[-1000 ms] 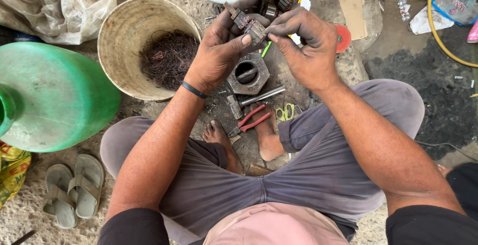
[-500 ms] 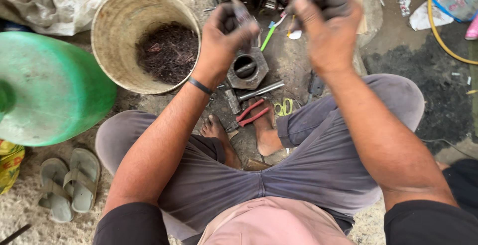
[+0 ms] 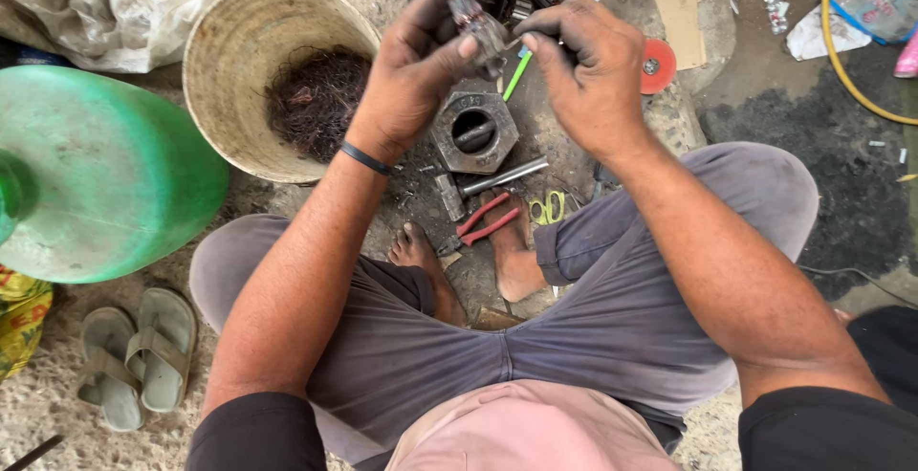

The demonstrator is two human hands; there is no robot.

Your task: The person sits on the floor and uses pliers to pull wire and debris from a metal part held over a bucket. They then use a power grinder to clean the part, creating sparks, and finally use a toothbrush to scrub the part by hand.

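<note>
A seated person's left hand (image 3: 416,69) clamps a small dark cylindrical metal part (image 3: 475,20), right hand (image 3: 588,74) pinched at its end, above a large grey hexagonal steel nut (image 3: 473,131) on the ground beside red-handled pliers (image 3: 483,224).

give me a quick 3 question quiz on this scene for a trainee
1. True or false: the left hand holds a small dark metal part.
2. Where are the red pliers? A) in the basket B) on the ground between the feet C) in the right hand
3. Fill in: the basket holds a tangle of dark ____.

Key: 1 true. 2 B. 3 wire; the right hand pinches a thin tool at the part, and a big hex nut lies below it.
</note>
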